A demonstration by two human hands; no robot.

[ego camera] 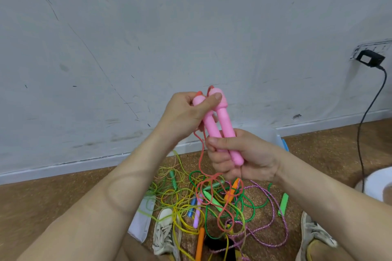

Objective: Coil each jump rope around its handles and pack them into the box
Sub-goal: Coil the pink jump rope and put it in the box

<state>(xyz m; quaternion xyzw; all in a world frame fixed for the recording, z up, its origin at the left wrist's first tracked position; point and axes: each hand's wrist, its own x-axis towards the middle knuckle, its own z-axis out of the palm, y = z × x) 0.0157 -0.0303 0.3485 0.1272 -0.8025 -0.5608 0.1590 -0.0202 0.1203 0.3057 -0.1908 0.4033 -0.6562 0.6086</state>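
While the left hand (182, 112) pinches the capped upper ends of the two pink handles (220, 125), thumb laid across them, the right hand (244, 154) wraps its fingers around their lower halves. Both hands are thus closed firmly on the same pair, held side by side above the floor. From the caps, just above the left thumb, the coral cord (202, 154) drops behind the left palm and trails down below the right fist. It ends in the tangle of other ropes (212, 203) on the brown floor: green, yellow and braided purple cords with green, orange and lilac handles. Beyond the right wrist a pale container (275, 135) stands by the wall; whether it is the box I cannot tell. The handles look like light, rigid, smooth plastic, likely to slide against each other unless squeezed, so the lower grip seems the right anchor. The cord looks thin, limp and slightly springy. I judge it best taken just below the caps and wound under tension, since its slack loops through the pile and may snag.
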